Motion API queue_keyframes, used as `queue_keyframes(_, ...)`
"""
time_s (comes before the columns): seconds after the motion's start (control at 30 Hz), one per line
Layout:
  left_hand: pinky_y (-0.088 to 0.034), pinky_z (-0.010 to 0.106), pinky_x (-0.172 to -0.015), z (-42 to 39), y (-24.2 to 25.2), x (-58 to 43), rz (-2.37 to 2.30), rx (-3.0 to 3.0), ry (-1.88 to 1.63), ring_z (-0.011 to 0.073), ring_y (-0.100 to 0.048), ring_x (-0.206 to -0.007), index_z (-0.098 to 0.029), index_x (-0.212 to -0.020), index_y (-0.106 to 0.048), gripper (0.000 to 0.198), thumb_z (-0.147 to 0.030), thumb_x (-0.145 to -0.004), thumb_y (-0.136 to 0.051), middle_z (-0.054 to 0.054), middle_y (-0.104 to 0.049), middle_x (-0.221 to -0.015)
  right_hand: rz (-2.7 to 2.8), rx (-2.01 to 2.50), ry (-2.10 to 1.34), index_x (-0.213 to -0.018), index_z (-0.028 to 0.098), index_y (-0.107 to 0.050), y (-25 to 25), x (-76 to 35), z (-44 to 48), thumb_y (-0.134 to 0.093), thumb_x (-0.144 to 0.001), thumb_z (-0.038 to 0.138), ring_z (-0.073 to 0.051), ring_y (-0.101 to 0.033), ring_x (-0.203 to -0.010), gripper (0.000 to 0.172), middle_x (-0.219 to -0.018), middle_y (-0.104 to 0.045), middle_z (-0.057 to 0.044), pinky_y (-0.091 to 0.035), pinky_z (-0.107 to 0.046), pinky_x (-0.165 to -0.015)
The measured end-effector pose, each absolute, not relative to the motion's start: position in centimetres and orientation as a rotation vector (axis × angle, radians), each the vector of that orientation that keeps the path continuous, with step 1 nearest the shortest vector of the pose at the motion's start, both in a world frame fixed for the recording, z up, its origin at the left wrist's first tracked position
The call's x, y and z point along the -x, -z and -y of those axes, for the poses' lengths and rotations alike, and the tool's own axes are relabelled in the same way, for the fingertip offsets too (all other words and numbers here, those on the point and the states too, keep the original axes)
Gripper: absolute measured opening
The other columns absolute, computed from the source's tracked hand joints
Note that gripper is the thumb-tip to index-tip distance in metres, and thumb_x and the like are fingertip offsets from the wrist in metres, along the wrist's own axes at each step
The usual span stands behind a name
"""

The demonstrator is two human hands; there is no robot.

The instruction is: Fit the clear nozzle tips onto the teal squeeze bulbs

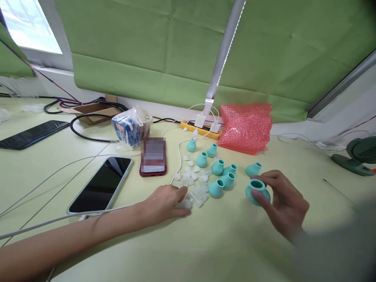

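Note:
My right hand (283, 205) pinches a teal rubber squeeze bulb (253, 197) between thumb and fingers, its open neck facing up, above the table. My left hand (169, 201) rests at a pile of translucent plastic pieces (199, 195), thumb and forefinger around one clear plastic piece (185, 204); the fingertips are partly hidden. Several more teal bulbs (216, 188) lie between my hands, open necks showing. Another bulb (191, 145) stands farther back with a clear pointed tip (195, 134) in its neck. Small white tips (188, 174) are scattered beside the clear pieces.
Left of the pile lie a red-cased phone (153, 156) and a larger phone (101, 186) with a cable. Behind are a plastic-wrapped pack (132, 127), a yellow power strip (190, 126) and red bubble wrap (246, 128). A green fan (360, 154) stands right.

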State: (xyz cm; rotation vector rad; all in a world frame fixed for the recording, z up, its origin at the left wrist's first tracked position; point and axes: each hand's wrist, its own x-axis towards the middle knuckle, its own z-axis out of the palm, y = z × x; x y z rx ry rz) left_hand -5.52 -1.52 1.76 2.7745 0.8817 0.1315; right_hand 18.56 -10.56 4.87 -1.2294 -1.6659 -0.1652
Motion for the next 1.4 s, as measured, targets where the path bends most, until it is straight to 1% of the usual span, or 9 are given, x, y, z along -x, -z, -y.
queue_keyframes(0.07,-0.027,0.020,-0.042,1.4,-1.8,5.6,-0.848,-2.708,-0.174,0.0121,-0.048,-0.049,-0.016,-0.069,-0.047,0.022,-0.037,-0.071,-0.054,-0.002,-0.052,-0.056,1.673,1.424,0.179,-0.075,0.022,-0.059,-4.1,-20.5,9.8,-0.061,-0.067,0.025,-0.013,-0.045,-0.056,0.009,-0.065,-0.051,-0.001,-0.040,-0.028,-0.051)
queue_keyframes(0.17,-0.032,0.020,-0.046,1.4,-1.3,5.6,-0.782,-2.760,-0.223,0.0114,-0.050,-0.053,-0.015,-0.069,-0.048,0.014,-0.028,-0.075,-0.049,-0.001,-0.054,-0.063,1.687,1.676,0.173,-0.069,0.021,-0.060,-2.7,-22.8,8.8,-0.062,-0.064,0.034,-0.011,-0.043,-0.047,0.014,-0.059,-0.053,0.000,-0.040,-0.026,-0.045)
queue_keyframes(0.4,-0.037,0.024,-0.045,1.7,-0.2,5.5,-0.644,-3.101,-0.228,0.0134,-0.050,-0.054,-0.014,-0.077,-0.047,0.022,-0.023,-0.086,-0.029,0.004,-0.052,-0.075,1.424,1.820,0.100,-0.072,0.017,-0.060,0.0,-24.7,7.6,-0.061,-0.063,0.037,-0.014,-0.056,-0.049,0.022,-0.057,-0.059,-0.001,-0.049,-0.027,-0.052)
queue_keyframes(0.67,-0.042,0.027,-0.045,2.3,-0.2,5.8,-0.497,-3.292,-0.211,0.0168,-0.050,-0.060,-0.013,-0.080,-0.044,0.006,-0.011,-0.079,-0.038,0.006,-0.049,-0.074,1.397,1.749,0.195,-0.076,0.017,-0.054,1.1,-23.7,7.8,-0.059,-0.064,0.038,-0.014,-0.056,-0.047,0.025,-0.054,-0.055,0.001,-0.049,-0.027,-0.052)
queue_keyframes(0.77,-0.041,0.026,-0.042,2.6,-0.5,5.9,-0.450,-3.365,-0.175,0.0176,-0.051,-0.058,-0.012,-0.081,-0.045,0.009,-0.007,-0.076,-0.039,0.007,-0.051,-0.072,1.427,1.805,0.147,-0.084,0.017,-0.053,1.1,-23.4,7.7,-0.059,-0.063,0.040,-0.013,-0.055,-0.046,0.031,-0.062,-0.058,0.000,-0.049,-0.026,-0.051)
queue_keyframes(0.9,-0.039,0.026,-0.039,2.9,-0.5,5.9,-0.455,-3.460,-0.237,0.0175,-0.051,-0.052,-0.009,-0.084,-0.048,0.015,-0.004,-0.075,-0.037,0.006,-0.053,-0.064,1.403,1.853,0.128,-0.095,0.018,-0.049,0.8,-22.8,8.1,-0.060,-0.061,0.043,-0.012,-0.056,-0.045,0.043,-0.088,-0.059,-0.006,-0.049,-0.025,-0.047)
queue_keyframes(0.97,-0.037,0.025,-0.038,3.0,-0.5,5.9,-0.416,-3.512,-0.306,0.0162,-0.050,-0.048,-0.008,-0.085,-0.049,0.017,-0.002,-0.075,-0.036,0.006,-0.053,-0.059,1.381,1.859,0.129,-0.097,0.019,-0.047,0.6,-22.5,8.4,-0.060,-0.062,0.045,-0.011,-0.056,-0.045,0.046,-0.091,-0.058,-0.007,-0.048,-0.025,-0.045)
queue_keyframes(1.17,-0.036,0.025,-0.037,3.6,-0.9,5.7,-0.325,-3.573,-0.331,0.0151,-0.049,-0.044,-0.006,-0.081,-0.051,0.018,-0.001,-0.075,-0.036,0.006,-0.054,-0.055,1.399,1.906,0.108,-0.096,0.018,-0.046,0.6,-22.1,9.0,-0.060,-0.060,0.045,-0.014,-0.054,-0.043,0.047,-0.057,-0.055,0.002,-0.047,-0.026,-0.047)
queue_keyframes(1.4,-0.033,0.024,-0.037,3.5,-0.5,5.9,-0.262,-3.599,-0.411,0.0139,-0.047,-0.043,-0.007,-0.080,-0.052,0.017,-0.002,-0.075,-0.037,0.005,-0.052,-0.053,1.302,1.815,0.190,-0.096,0.019,-0.045,0.0,-22.8,9.2,-0.062,-0.061,0.043,-0.007,-0.048,-0.042,0.046,-0.084,-0.054,-0.003,-0.042,-0.024,-0.042)
